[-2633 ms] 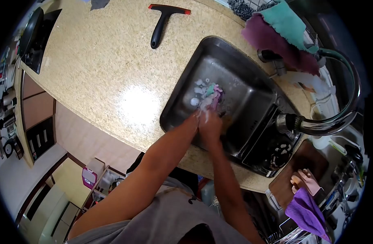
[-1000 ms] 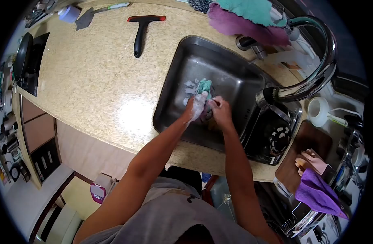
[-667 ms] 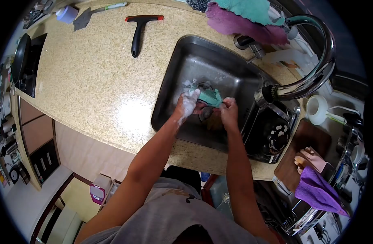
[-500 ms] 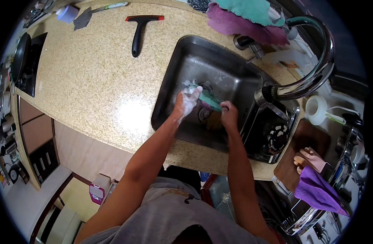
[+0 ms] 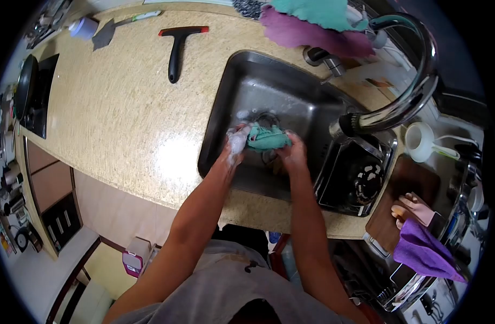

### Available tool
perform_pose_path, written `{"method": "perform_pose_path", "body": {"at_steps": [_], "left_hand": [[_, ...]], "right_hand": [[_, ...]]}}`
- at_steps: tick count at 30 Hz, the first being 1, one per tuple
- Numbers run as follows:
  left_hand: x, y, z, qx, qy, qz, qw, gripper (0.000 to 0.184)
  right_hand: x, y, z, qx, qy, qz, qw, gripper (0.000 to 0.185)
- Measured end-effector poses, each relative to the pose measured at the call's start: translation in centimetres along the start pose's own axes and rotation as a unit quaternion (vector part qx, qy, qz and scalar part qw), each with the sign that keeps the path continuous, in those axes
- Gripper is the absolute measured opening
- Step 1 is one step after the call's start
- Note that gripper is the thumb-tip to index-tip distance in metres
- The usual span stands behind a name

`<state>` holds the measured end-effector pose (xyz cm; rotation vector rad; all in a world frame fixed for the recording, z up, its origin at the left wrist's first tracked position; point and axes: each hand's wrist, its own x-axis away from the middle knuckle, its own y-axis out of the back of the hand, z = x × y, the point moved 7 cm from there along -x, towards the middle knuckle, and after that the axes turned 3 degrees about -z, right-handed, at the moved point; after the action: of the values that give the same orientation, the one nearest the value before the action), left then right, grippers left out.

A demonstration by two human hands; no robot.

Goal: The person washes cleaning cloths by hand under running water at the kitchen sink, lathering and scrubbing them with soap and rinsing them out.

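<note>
A wet green cloth is bunched between my hands, low over the main basin of the dark metal sink. My left hand, covered in white suds, is closed on the cloth's left end. On the right end, my right hand grips it with curled fingers. The drain shows just behind the cloth, with some foam to its left. Under the hands, something yellowish is partly hidden on the sink floor.
A black squeegee lies on the counter. The curved faucet reaches over the sink's right side. Green and purple cloths hang behind. At the right are a brown board, a white ladle and a purple towel.
The green cloth, earlier stretched between my hands, is now bunched and spread wider. Both hands have come closer together. The whole view has shifted slightly.
</note>
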<state>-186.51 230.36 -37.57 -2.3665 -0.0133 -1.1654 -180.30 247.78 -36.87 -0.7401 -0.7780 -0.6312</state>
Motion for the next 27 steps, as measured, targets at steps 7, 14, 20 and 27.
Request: {"method": "perform_pose_path", "body": {"at_steps": [7,14,20,27], "left_hand": [[2.3,-5.2,2.5,0.179,0.263,0.169,0.933,0.033],[-3.5,-3.8,4.1,0.172,0.157,0.221,0.947,0.024],[-3.0,-5.3,5.5,0.131,0.14,0.149,0.97,0.027],[-1.4,-5.8,6.7,0.109,0.18,0.152,0.966,0.031]], "right_hand": [[2.1,-4.8,0.7,0.292,0.258,-0.081,0.917,0.025],[10.1,-10.0,0.6,0.562,0.442,-0.072,0.695,0.021],[4.2,-6.9,3.3,0.498,0.416,-0.137,0.748,0.029],[3.9,-9.0,3.0,0.501,0.394,-0.104,0.764,0.019]]}}
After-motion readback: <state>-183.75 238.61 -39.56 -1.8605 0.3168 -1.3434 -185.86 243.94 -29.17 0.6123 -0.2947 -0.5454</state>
